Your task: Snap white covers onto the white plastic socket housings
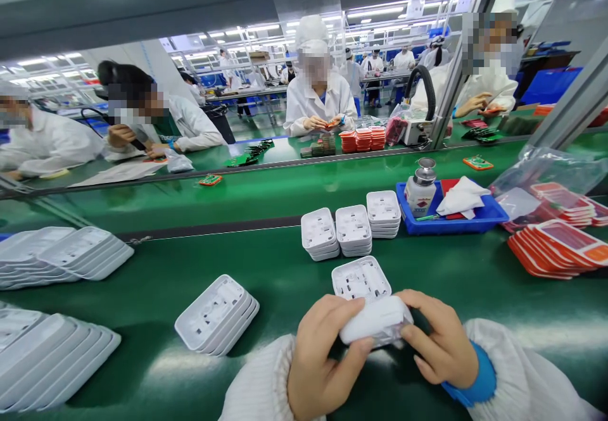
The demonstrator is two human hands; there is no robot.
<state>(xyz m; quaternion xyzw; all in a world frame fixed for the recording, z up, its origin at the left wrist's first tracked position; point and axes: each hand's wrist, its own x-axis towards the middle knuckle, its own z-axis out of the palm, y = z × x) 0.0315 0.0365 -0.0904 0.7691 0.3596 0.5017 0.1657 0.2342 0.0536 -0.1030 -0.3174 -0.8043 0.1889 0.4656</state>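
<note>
Toward the bottom centre of the frame, the left hand [323, 354] and the right hand [444, 339] grip a white plastic piece [377, 320] between fingers and thumbs. With both hands on it, that piece seems mid-work; its underside is turned too far away to tell what is done. One open white shell [361, 279] lies just beyond. More shells sit in larger stacks [57, 354] at lower left, a short stack [216, 313] left of centre and small piles [354, 226] near the middle. Right of centre, a blue tray [470, 224] holds a white bottle [420, 196] with a metal top and folded white cloth [460, 197]. Farther right, a clear plastic bag [565, 166] lies by orange-edged panels [553, 250].
</note>
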